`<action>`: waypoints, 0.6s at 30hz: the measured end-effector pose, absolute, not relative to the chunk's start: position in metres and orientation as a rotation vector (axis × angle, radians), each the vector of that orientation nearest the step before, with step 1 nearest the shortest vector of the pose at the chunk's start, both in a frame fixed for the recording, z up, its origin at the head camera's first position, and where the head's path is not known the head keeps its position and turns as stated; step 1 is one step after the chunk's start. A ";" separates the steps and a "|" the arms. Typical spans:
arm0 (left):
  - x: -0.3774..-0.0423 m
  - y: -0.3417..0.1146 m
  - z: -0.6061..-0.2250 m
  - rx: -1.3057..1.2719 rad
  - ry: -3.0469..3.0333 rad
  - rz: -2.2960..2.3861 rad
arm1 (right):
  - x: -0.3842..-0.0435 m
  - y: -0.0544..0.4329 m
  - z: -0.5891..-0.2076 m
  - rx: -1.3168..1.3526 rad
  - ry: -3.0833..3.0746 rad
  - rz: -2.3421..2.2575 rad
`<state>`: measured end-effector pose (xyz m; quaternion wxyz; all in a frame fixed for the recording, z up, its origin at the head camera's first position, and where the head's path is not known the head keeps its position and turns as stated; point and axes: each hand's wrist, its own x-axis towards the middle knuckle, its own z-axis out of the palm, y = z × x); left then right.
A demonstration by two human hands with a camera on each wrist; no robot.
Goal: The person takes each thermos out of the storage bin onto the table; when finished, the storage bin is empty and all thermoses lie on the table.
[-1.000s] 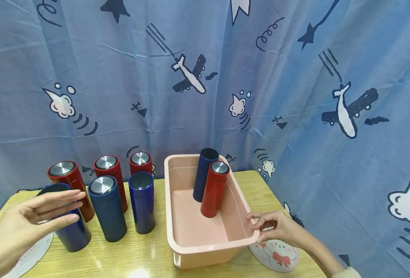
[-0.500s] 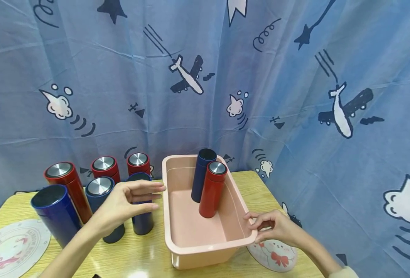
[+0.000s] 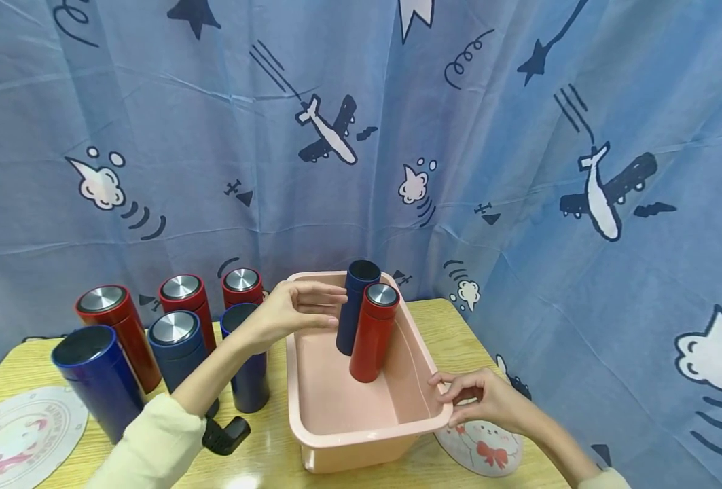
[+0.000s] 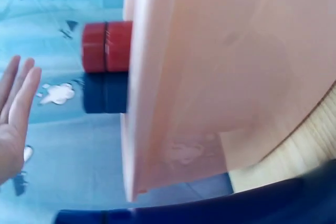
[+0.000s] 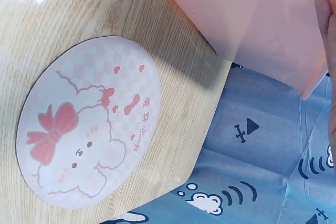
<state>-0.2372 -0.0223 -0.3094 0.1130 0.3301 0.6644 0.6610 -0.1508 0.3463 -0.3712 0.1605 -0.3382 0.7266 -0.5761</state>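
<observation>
My left hand (image 3: 302,307) is over the left rim of a pink plastic bin (image 3: 330,440), its fingers extended toward a dark blue thermos (image 3: 350,319) standing inside. In the left wrist view the same hand (image 4: 13,121) shows straight fingers with nothing in them. A red thermos (image 3: 373,343) with a silver lid stands beside the blue one in the bin. At the bin's front right corner my right hand (image 3: 483,399) pinches the rim between thumb and fingers. The right wrist view shows only a sliver of that hand (image 5: 329,30) at the bin's wall.
Left of the bin, several thermoses stand on the wooden table (image 3: 287,468), among them a red one (image 3: 122,333), a shiny blue one (image 3: 100,380) and a matte blue one (image 3: 180,353). Round mats lie at left (image 3: 24,435) and right (image 5: 89,124). A blue curtain (image 3: 214,136) hangs behind.
My left hand has moved right, from beside the thermoses at the left to over the bin, staying empty. My right hand keeps its grip on the rim.
</observation>
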 end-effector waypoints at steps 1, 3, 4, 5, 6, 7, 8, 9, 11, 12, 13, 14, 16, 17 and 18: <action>-0.243 -0.019 -0.311 0.977 1.927 1.939 | -0.151 0.346 -0.371 -0.965 2.074 -1.648; -0.252 -0.014 -0.315 0.982 1.876 1.941 | -0.151 0.346 -0.372 -0.971 2.068 -1.655; -0.256 -0.012 -0.317 0.969 1.853 1.939 | -0.151 0.346 -0.372 -0.973 2.060 -1.660; -0.259 -0.009 -0.317 0.956 1.827 1.934 | -0.151 0.346 -0.373 -0.976 2.052 -1.664; -0.261 -0.007 -0.317 0.935 1.802 1.931 | -0.151 0.346 -0.373 -0.979 2.048 -1.666; -0.263 -0.005 -0.315 0.922 1.780 1.928 | -0.151 0.346 -0.373 -0.980 2.047 -1.666; -0.265 -0.002 -0.313 0.914 1.769 1.923 | -0.151 0.346 -0.373 -0.982 2.051 -1.665; -0.266 0.000 -0.310 0.903 1.759 1.923 | -0.151 0.346 -0.373 -0.981 2.057 -1.663; -0.269 0.007 -0.303 0.906 1.747 1.928 | -0.150 0.346 -0.373 -0.973 2.075 -1.657; -0.271 0.011 -0.301 0.912 1.742 1.937 | -0.150 0.346 -0.373 -0.971 2.086 -1.654; -0.272 0.015 -0.299 0.915 1.747 1.944 | -0.150 0.346 -0.372 -0.971 2.094 -1.653; -0.274 0.019 -0.298 0.911 1.750 1.950 | -0.151 0.346 -0.372 -0.971 2.094 -1.654; -0.278 0.027 -0.297 0.905 1.755 1.960 | -0.151 0.346 -0.372 -0.973 2.086 -1.656; -0.281 0.032 -0.298 0.914 1.757 1.962 | -0.151 0.346 -0.372 -0.975 2.080 -1.657; -0.283 0.036 -0.299 0.921 1.758 1.967 | -0.151 0.346 -0.372 -0.979 2.074 -1.659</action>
